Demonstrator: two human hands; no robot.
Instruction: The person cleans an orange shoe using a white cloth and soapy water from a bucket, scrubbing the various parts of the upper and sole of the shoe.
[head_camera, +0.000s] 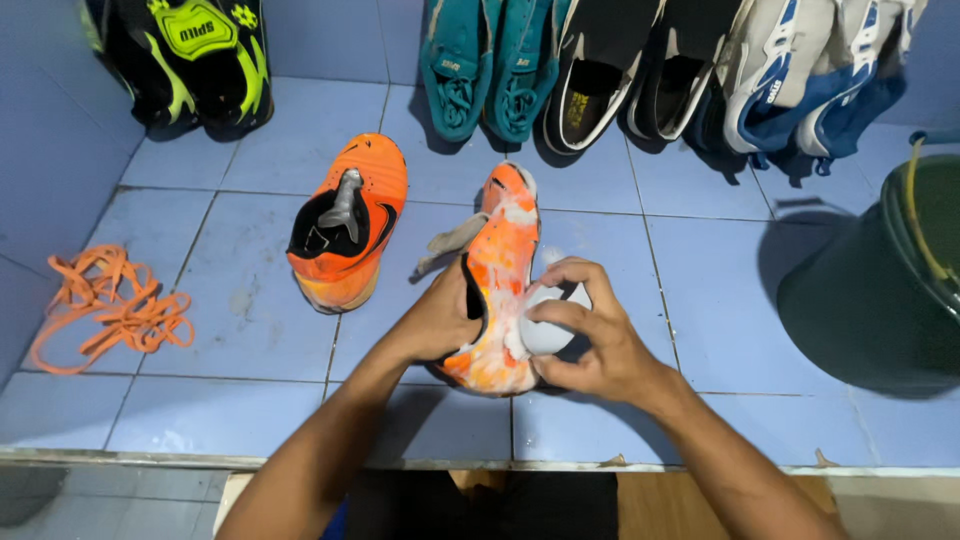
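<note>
Gripping an orange shoe (497, 290) over the blue tiled floor (240, 310), the left hand (440, 318) is pushed into the shoe opening, fingers hidden inside. The right hand (585, 335) is curled around a pale cloth (550, 325), possibly a sponge, pressed against the shoe's foamy side. One second orange shoe (350, 222) stands on the floor to the left, well apart from the hands. One bundle of orange laces (105, 305) lies at far left. Along the wall lean four pairs: black-and-yellow shoes (195, 55), teal shoes (490, 65), black shoes (625, 65) and white-and-blue shoes (810, 75). One dark green bucket (870, 290) stands at right.
</note>
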